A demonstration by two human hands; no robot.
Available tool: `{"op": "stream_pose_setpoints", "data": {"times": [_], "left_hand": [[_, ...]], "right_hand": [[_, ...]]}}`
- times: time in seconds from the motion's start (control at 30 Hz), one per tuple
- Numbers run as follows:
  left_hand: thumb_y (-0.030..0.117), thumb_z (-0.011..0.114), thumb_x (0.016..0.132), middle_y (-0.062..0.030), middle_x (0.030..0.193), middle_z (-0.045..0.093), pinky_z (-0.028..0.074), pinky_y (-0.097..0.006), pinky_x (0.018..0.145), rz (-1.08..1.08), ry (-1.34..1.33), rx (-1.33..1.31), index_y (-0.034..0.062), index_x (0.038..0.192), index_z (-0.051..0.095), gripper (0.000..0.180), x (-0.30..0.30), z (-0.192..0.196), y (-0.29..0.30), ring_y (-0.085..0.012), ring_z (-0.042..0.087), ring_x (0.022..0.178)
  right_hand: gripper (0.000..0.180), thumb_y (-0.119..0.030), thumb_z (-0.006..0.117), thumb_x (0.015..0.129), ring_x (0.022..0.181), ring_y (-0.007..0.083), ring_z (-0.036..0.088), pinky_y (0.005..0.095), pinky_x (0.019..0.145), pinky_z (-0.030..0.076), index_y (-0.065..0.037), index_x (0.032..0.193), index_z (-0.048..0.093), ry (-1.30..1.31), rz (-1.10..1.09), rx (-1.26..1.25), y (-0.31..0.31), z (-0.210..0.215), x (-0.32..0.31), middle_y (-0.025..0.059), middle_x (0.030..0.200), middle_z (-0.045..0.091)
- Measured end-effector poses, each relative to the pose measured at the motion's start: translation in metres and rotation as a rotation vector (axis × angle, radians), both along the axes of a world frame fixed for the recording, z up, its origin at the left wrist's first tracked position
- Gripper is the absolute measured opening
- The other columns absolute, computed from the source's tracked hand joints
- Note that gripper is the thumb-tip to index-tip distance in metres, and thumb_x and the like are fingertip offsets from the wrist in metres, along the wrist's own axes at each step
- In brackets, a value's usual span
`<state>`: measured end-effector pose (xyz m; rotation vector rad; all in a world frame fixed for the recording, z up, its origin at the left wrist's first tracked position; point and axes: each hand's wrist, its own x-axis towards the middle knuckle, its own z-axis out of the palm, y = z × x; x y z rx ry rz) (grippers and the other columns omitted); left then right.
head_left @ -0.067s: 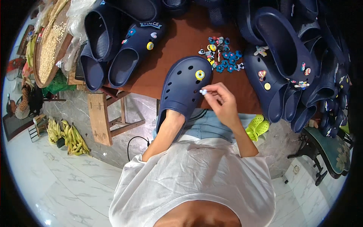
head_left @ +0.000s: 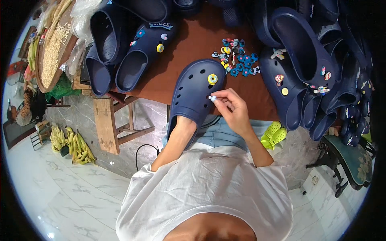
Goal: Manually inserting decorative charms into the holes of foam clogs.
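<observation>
A navy clog [head_left: 189,90] with a round yellow charm [head_left: 212,79] on its upper is tilted against the table edge in front of me. My left hand [head_left: 185,127] reaches inside it through the heel opening, so its fingers are hidden. Between the thumb and fingertips of my right hand [head_left: 235,109] is a small white shoe charm [head_left: 212,98], right by a hole on the clog's right side. Just beyond the toe lies a cluster of loose charms [head_left: 245,62], many of them blue flowers.
Navy clogs with charms [head_left: 146,48] stand at the back left, and a larger pile of clogs [head_left: 281,88] crowds the right. The brown tabletop [head_left: 183,46] lies between. Lime-green clogs [head_left: 273,134] sit below the table's right edge. A wooden stool [head_left: 106,126] is at left.
My right hand has shifted slightly left with the white charm, bringing it closer to the hole in the clog's side. The clog and my left hand look unmoved.
</observation>
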<state>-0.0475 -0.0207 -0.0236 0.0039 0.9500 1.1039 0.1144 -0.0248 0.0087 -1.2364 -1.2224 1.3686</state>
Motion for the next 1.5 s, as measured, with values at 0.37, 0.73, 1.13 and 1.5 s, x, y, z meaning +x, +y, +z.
{"op": "stream_pose_setpoints", "data": {"times": [0.37, 0.73, 1.13, 1.5], "left_hand": [[0.024, 0.054, 0.101, -0.0114, 0.125, 0.063, 0.053, -0.035, 0.097, 0.063, 0.184, -0.047, 0.0033, 0.131, 0.053, 0.036, -0.001, 0.02, -0.026, -0.0205, 0.064, 0.111], [0.015, 0.058, 0.098, -0.0104, 0.132, 0.056, 0.048, -0.032, 0.1, 0.055, 0.236, 0.028, -0.0023, 0.136, 0.048, 0.043, -0.005, 0.011, -0.041, -0.0187, 0.058, 0.116], [0.01, 0.057, 0.096, -0.0117, 0.131, 0.057, 0.046, -0.032, 0.102, 0.071, 0.329, 0.106, -0.0054, 0.135, 0.047, 0.043, 0.0, 0.015, -0.042, -0.0193, 0.057, 0.116], [0.01, 0.052, 0.097, -0.0141, 0.134, 0.055, 0.045, -0.034, 0.104, 0.038, 0.283, 0.092, -0.0056, 0.134, 0.047, 0.041, -0.009, 0.01, -0.049, -0.0214, 0.057, 0.12]], "right_hand": [[0.014, -0.001, 0.06, 0.095, 0.086, 0.007, 0.06, 0.0224, 0.078, 0.051, 0.002, 0.109, 0.058, 0.224, 0.023, -0.145, -0.009, -0.011, 0.0, 0.0042, 0.097, 0.065], [0.012, -0.001, 0.066, 0.092, 0.087, 0.0075, 0.064, 0.0219, 0.078, 0.053, 0.001, 0.103, 0.061, 0.245, 0.045, -0.201, -0.019, -0.016, -0.009, 0.0053, 0.095, 0.067], [0.01, -0.001, 0.07, 0.087, 0.077, 0.0096, 0.063, 0.0239, 0.066, 0.052, 0.0, 0.096, 0.065, 0.004, -0.048, 0.01, -0.013, -0.011, -0.015, 0.0043, 0.091, 0.064], [0.021, -0.004, 0.071, 0.086, 0.082, 0.0264, 0.063, 0.0358, 0.07, 0.052, -0.006, 0.106, 0.067, -0.351, -0.071, 0.491, -0.02, -0.013, -0.02, 0.0092, 0.097, 0.062]]}}
